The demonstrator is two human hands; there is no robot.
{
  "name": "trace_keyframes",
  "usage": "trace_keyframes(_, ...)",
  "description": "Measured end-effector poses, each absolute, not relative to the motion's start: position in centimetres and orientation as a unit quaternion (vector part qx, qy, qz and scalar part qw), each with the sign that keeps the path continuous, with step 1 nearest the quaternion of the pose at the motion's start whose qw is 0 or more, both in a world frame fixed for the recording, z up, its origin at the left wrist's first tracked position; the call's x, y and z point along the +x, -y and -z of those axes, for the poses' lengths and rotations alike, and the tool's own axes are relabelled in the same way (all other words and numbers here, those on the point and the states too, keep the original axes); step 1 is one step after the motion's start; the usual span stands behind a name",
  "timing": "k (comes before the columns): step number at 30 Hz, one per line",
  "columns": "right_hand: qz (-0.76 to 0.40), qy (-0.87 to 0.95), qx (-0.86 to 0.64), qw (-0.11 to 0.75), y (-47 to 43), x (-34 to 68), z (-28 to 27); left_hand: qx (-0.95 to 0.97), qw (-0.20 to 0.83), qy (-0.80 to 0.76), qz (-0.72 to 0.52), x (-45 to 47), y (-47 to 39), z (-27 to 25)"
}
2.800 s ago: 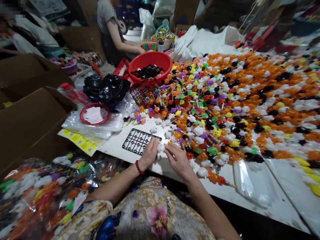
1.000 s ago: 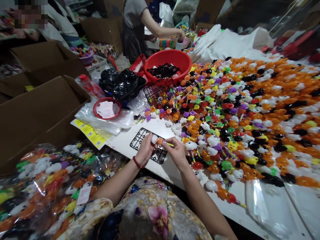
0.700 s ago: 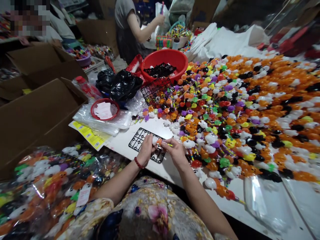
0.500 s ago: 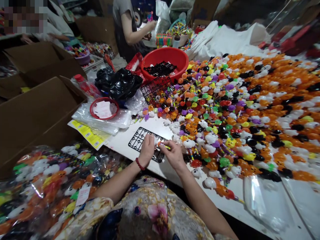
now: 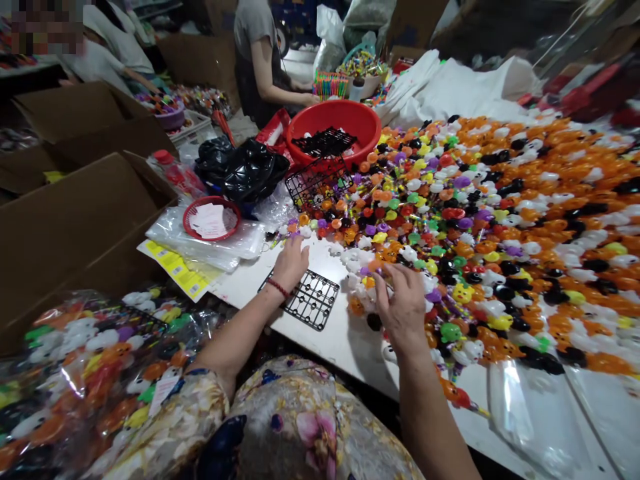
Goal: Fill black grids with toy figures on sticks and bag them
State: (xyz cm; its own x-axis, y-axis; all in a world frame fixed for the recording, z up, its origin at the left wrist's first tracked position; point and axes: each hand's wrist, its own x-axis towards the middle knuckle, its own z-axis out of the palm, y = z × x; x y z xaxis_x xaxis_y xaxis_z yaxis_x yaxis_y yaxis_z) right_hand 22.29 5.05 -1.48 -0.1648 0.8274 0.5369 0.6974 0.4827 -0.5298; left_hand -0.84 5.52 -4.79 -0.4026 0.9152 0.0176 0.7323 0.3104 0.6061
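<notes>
Grid, black, lies flat on the table, centre of frame, lower corner close to the front edge. Left hand is over its left part, bracelet covering some of it. Left thumb sits apart from the fingers; fingertips point at small toys beyond. Can't tell if they grip anything.

Right hand is right of centre, at the near side of the toy pile. Thumb and fingers parted, gap fairly narrow, no toy visibly held. Contact with the pile: can't tell.

Risks, my read:
- Left wrist is low over the grid; a sideways drag could skew it or push it off the front edge.
- Toys are packed tight, sticks crossing. Pulling one could bring neighbours along or start a slide onto the grid.
- Red-ended toy lies near the front edge beside the right forearm. An elbow swing could knock it off.
- Second grid slopes up against the red tub, upper middle. Bumping the tub could drop it onto the toys.
</notes>
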Motion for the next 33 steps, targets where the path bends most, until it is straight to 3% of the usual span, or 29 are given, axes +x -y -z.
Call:
trace_keyframes(2, -0.005, 0.761, -0.513, 0.397, -5.6, 22.9, 1.5, 0.533, 0.115, -0.817, -0.190, -2.0, -7.5, 4.9)
trace_keyframes(5, -0.008, 0.790, -0.485, 0.375, -5.4, 21.7, 2.5, 0.552, 0.106, -0.818, -0.121, -2.6, -9.1, 5.6)
trace_keyframes(9, -0.053, 0.848, -0.414, 0.327, -4.6, 17.7, 4.5, 0.556, 0.146, -0.800, -0.174, -2.5, -8.5, 6.2)
trace_keyframes(12, -0.086, 0.882, -0.386, 0.256, -4.8, 14.7, 5.7, 0.511, 0.235, -0.779, -0.277, -2.2, -6.5, 6.4)
trace_keyframes(16, -0.104, 0.911, -0.343, 0.206, -6.0, 12.7, 6.6, 0.461, 0.449, -0.626, -0.441, -1.8, -3.7, 6.5)
trace_keyframes(18, -0.115, 0.911, -0.345, 0.197, -6.4, 12.6, 7.0, 0.439, 0.485, -0.596, -0.466, -1.8, -3.4, 6.5)
trace_keyframes(22, -0.130, 0.881, -0.414, 0.190, -5.9, 13.7, 7.7, 0.479, 0.325, -0.700, -0.419, -2.2, -6.0, 6.1)
trace_keyframes(25, -0.154, 0.862, -0.439, 0.202, -4.9, 15.0, 8.2, 0.583, 0.207, -0.730, -0.292, -1.8, -9.1, 5.8)
trace_keyframes(29, -0.215, 0.835, -0.438, 0.255, -4.0, 16.5, 8.2, 0.655, 0.193, -0.714, -0.155, -0.6, -11.4, 5.6)
trace_keyframes(33, -0.235, 0.794, -0.474, 0.300, -3.6, 18.0, 7.1, 0.655, 0.200, -0.699, -0.206, -0.4, -10.7, 5.6)
